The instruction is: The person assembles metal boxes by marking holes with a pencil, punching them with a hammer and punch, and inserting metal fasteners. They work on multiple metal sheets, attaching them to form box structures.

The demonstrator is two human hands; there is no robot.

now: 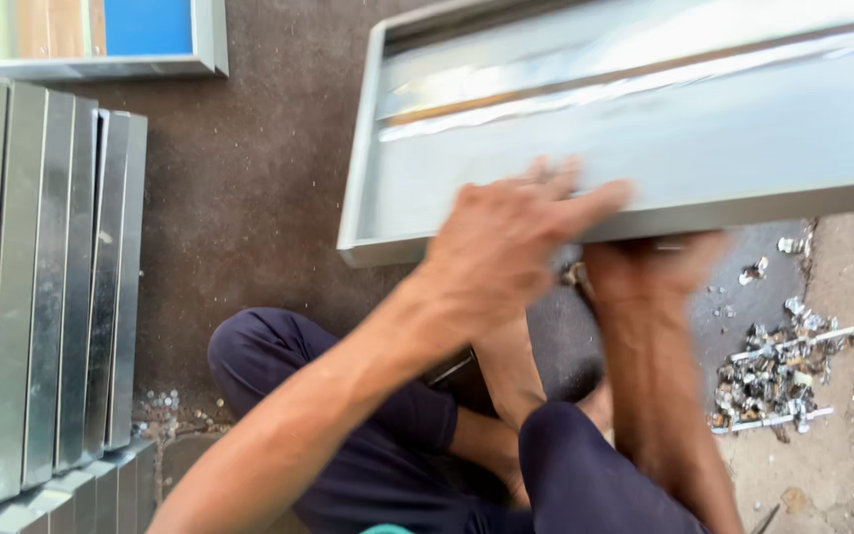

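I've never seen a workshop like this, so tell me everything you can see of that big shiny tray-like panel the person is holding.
The metal panel is a long, shallow tray of grey, shiny sheet metal with folded-up edges and a raised strip along its inside. It is held tilted above the dark floor, running off the picture's right edge. The left hand lies over its near rim, fingers spread inside; the right hand grips under the same rim. Motion blur hides finer detail.

Tray (644,148) was silver-grey metal, shiny streaks. Stacked panels (42,287) same silver. Floor (249,198) dark brown. Trousers (368,455) navy. Corner box (101,35) blue with tan. Scraps (773,376) silvery.
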